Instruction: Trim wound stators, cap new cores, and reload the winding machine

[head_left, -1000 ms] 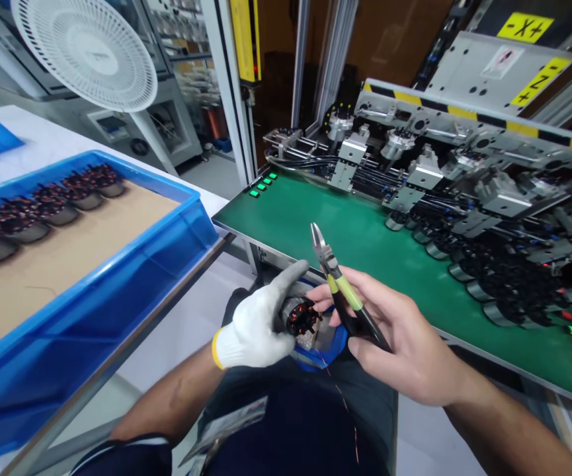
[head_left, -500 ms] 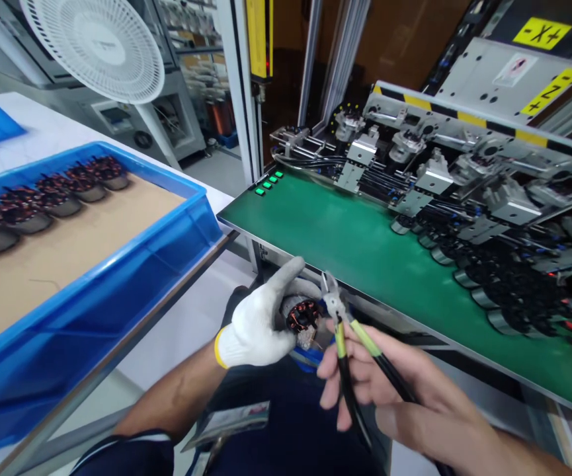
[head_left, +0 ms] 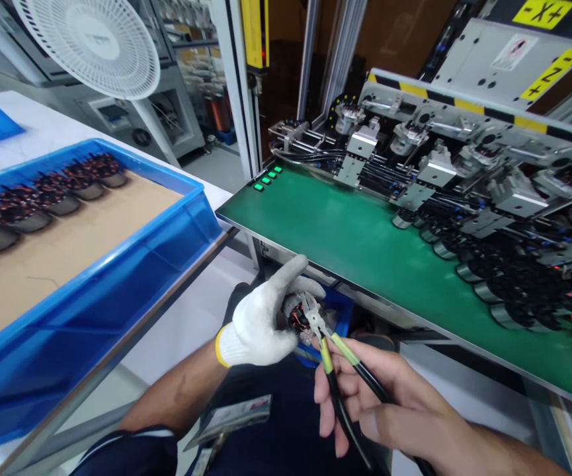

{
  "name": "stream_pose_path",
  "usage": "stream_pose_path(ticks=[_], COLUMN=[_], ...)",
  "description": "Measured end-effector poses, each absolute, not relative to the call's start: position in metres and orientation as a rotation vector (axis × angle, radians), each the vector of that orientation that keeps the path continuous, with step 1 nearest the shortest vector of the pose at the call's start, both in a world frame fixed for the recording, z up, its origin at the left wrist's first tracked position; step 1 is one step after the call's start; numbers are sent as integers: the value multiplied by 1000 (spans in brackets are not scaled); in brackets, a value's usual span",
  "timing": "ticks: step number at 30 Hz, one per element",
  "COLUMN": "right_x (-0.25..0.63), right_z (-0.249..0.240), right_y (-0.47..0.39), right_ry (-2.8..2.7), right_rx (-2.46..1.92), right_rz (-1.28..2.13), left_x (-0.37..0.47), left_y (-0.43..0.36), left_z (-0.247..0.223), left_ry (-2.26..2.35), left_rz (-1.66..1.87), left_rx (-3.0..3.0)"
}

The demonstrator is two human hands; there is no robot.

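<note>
In a white knitted glove, my left hand [head_left: 263,324] is wrapped round a motor stator [head_left: 295,316] with copper windings and black plastic parts. Its wound end faces up toward me. My bare right hand [head_left: 365,390] grips a pair of cutting pliers [head_left: 319,324] with black and yellow-green handles. The handles are spread, and the plier jaws lie over the stator's wound end; whether they touch a wire I cannot tell. Below the stator, a blue bin [head_left: 344,311] with pale scraps in it is partly hidden by my hands.
On the left, a blue tray [head_left: 166,211] holds a row of wound stators [head_left: 62,198]. Ahead is a green machine table [head_left: 315,218] with several black-and-silver stators [head_left: 504,291] on its right and metal fixtures [head_left: 434,168] behind. A white fan [head_left: 97,46] stands back left.
My right hand has moved the pliers left, from beside the stator to over its wound end. My left hand keeps its hold, nearly still. More of the blue bin shows.
</note>
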State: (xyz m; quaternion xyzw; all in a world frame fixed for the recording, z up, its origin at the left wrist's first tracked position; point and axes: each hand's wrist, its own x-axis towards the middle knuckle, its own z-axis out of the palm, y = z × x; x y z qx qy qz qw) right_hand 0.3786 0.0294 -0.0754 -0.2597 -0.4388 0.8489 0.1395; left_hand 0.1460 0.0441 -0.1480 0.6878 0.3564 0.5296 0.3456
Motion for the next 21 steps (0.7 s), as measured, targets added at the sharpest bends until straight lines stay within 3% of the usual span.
stream_pose_path(ticks=[10,17,21], right_x=[395,427,447], right_z=[-69,-99,-142], right_y=[29,75,139], right_ry=[-1491,-1663,-2017], right_rx=[-812,-1048,-1378], right_rz=[2255,1619,808], left_x=[144,139,97], left_y=[47,39,5], left_z=[-150,-152,-119], left_ry=[965,1256,1634], left_rz=[1345,1247,1061], left_rx=[1857,1688,1621])
